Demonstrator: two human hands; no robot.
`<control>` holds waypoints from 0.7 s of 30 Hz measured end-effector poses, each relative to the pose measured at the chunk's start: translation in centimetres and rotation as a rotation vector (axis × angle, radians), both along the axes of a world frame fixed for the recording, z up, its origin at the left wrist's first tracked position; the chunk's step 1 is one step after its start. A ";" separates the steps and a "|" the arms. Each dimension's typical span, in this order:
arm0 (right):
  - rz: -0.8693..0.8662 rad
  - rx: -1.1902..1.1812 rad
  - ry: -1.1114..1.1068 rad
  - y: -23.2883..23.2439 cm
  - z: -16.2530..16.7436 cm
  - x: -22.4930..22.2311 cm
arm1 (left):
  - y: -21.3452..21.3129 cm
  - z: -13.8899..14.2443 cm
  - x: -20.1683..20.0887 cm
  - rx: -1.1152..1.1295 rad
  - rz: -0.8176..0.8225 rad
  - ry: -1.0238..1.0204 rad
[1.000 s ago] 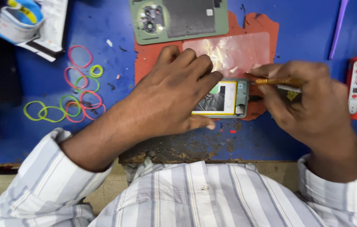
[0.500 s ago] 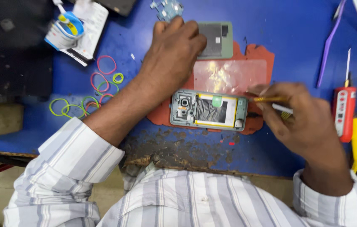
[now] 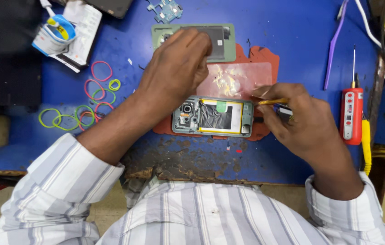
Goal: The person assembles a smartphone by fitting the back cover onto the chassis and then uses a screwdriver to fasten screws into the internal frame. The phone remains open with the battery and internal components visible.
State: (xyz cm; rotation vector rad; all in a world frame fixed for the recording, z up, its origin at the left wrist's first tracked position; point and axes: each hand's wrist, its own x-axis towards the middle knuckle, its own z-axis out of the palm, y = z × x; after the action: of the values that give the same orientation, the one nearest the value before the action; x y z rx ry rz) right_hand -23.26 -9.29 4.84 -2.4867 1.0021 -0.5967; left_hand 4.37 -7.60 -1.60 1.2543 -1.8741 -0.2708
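here, mid-repair, the left hand (image 3: 179, 68) rests spread on the back cover (image 3: 222, 43) while the right hand (image 3: 301, 120) pinches a tool (image 3: 272, 102) beside the opened phone (image 3: 213, 117), where careful prying seems due.

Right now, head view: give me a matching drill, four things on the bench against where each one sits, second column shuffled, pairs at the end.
Things:
1. opened phone
2. green back cover
3. red screwdriver
4. rubber bands

Places:
A. far edge of the red mat, under the left hand
B. on the blue table, left of the forearm
C. middle of the red mat, between the two hands
D. right of the right hand, shaft pointing away from the person

Pairs: 1-C, 2-A, 3-D, 4-B
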 end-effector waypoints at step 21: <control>-0.021 -0.026 0.019 0.7 0.1 -0.5 | 2.8 -0.1 -2.6 0.539 -0.501 0.735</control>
State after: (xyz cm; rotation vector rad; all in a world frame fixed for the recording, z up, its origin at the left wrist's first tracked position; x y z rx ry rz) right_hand -23.79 -8.56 4.97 -2.5118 1.0354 -0.5972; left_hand 1.73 -4.84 -1.67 0.7984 -1.4518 -1.3777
